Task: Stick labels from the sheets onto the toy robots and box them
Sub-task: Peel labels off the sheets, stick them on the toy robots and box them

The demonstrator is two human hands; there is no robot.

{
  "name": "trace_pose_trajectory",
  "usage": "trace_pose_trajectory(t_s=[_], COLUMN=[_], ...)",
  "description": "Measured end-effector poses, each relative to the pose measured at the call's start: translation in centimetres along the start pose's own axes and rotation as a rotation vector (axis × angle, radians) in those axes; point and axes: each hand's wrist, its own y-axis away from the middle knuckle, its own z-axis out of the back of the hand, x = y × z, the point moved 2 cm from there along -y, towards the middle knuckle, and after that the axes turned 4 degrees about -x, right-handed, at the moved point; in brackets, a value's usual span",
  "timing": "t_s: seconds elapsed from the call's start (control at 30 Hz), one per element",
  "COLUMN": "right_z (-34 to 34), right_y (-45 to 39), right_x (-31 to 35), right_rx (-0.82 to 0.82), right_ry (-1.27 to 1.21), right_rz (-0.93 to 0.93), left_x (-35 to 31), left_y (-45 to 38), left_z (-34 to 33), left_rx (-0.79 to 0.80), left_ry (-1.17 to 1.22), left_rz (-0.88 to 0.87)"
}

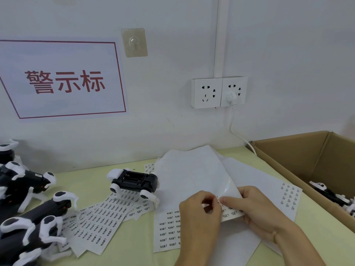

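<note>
Two hands working one glossy white label sheet (194, 181) on the pale green counter (119, 254): the right hand (257, 212) grips its curled-up corner, the left hand (199, 214) pinches a tiny printed label (206, 205) off it. More matte sheets of small printed labels (101, 221) fan out to the left under a black-and-white plastic toy robot (134, 182) lying belly-up. Similar robots pile at the left edge (28, 208), and one sits in the brown corrugated cardboard box (299, 160) on the right.

You've got a wall sign (63, 79) reading "警示标" in red; print on your label sheets (99, 225) is too small to read.
</note>
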Motion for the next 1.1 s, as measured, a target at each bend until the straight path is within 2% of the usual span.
trace_pose_trajectory(t_s=[0.23,0.47,0.87,0.97,1.1], right_z=[-0.2,-0.1,-0.6,-0.2,1.1], right_y=[0.0,0.1,0.0,0.1,0.3], right_x=[0.3,0.5,0.6,0.5,0.1], right_rx=[-0.072,-0.008,-0.017,-0.06,-0.207], right_ry=[0.018,-0.024,0.022,0.033,0.065], right_rz=[-0.023,-0.026,-0.061,-0.068,-0.142], left_x=[-0.4,-0.1,0.2,0.3,0.7], left_y=[0.0,-0.3,0.1,-0.2,-1.1], left_z=[-0.3,-0.1,-0.9,-0.3,1.5], left_rx=[0.014,0.018,0.043,-0.038,-0.258], left_ry=[-0.011,0.037,-0.226,-0.131,0.066], left_rz=[-0.052,0.018,-0.031,0.093,0.232])
